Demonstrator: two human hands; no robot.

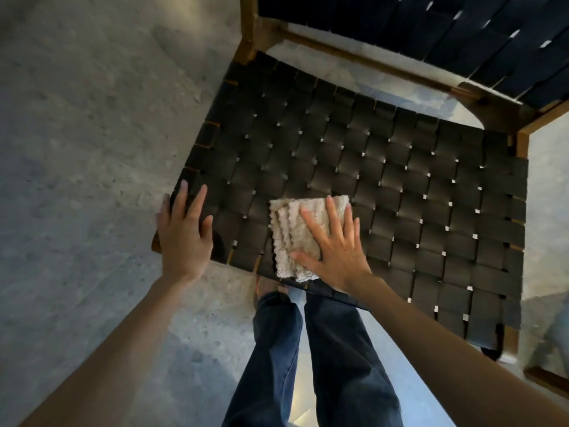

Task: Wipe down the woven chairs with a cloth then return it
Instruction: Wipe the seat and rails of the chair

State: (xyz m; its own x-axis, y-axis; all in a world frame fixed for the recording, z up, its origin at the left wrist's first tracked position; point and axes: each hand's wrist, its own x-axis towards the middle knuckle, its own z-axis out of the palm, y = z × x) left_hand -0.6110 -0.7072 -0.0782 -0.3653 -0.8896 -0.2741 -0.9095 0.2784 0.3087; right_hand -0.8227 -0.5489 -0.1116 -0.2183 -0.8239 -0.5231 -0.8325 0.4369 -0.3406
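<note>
Item: folded beige terry cloth [286, 235], flat on front-left area of dark woven-strap chair seat w/ wooden frame [400, 180]. Right hand [335, 251]: fingers straight, spread, pressing cloth down; nothing gripped. Left hand [184, 232]: laid flat on seat's front corner, holding nothing. Handling (est.): soft, light, limp; prone to bunching. Best held under flat palm; pinched at folded edge for lifting.

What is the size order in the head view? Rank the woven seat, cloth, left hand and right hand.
1. woven seat, clearly largest.
2. cloth, right hand and left hand look much alike; the right hand covers part of the cloth, so I leave them unranked.
</note>
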